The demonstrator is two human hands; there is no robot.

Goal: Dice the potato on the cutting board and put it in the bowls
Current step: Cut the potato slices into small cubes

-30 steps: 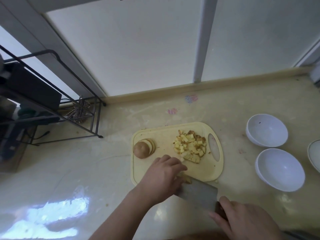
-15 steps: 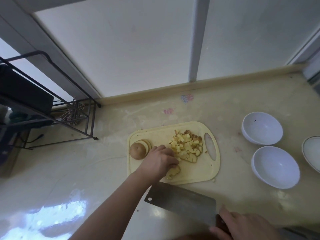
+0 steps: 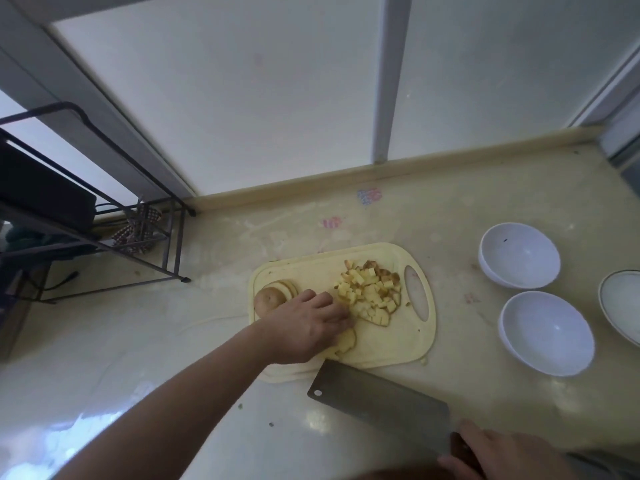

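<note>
Now left grip [image 3: 311, 325] lies loose over potato slices [image 3: 346, 341]; right grip [image 3: 498, 452] clasps cleaver [image 3: 377, 400]

Soft daylight through the frosted panels [image 3: 242, 98] ahead; scene evenly bright, slightly hazy. Window glare pools on the glossy table [image 3: 69, 441] near my left elbow. Shadows faint. Wide-angle bend curves the frame edges; the rack [image 3: 86, 202] at left sits dark and soft.
</note>
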